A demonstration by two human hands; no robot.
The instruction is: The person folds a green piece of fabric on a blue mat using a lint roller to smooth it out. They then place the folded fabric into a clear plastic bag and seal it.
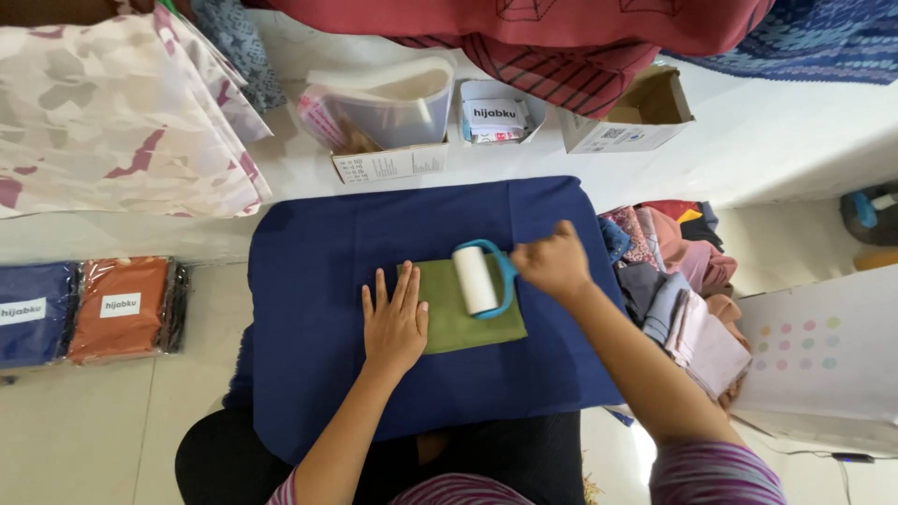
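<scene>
Cloth: olive-green folded cloth [465, 313], flat rectangle, lies mid navy board [337, 355].
Left hand: your left hand [395, 323] lies open, pressing its left edge.
Right hand: your right hand [554, 264] closes on the teal-framed lint roller [477, 279], handle apparently hidden; white roll rests on cloth.

Surroundings at my work spot, seen from above.

At ten o'clock a folded pink-and-cream patterned cloth [112, 122]. At nine o'clock two wrapped packets side by side, a navy packet [33, 313] and an orange packet [120, 309]. At twelve o'clock a clear bag of white sheets [388, 108], a small labelled box [494, 114], an open cardboard box [631, 117] further right. Red draped fabric [561, 28] behind them. At three o'clock a pile of folded fabrics [669, 271], beside it a white sheet with coloured dots [818, 351].
</scene>
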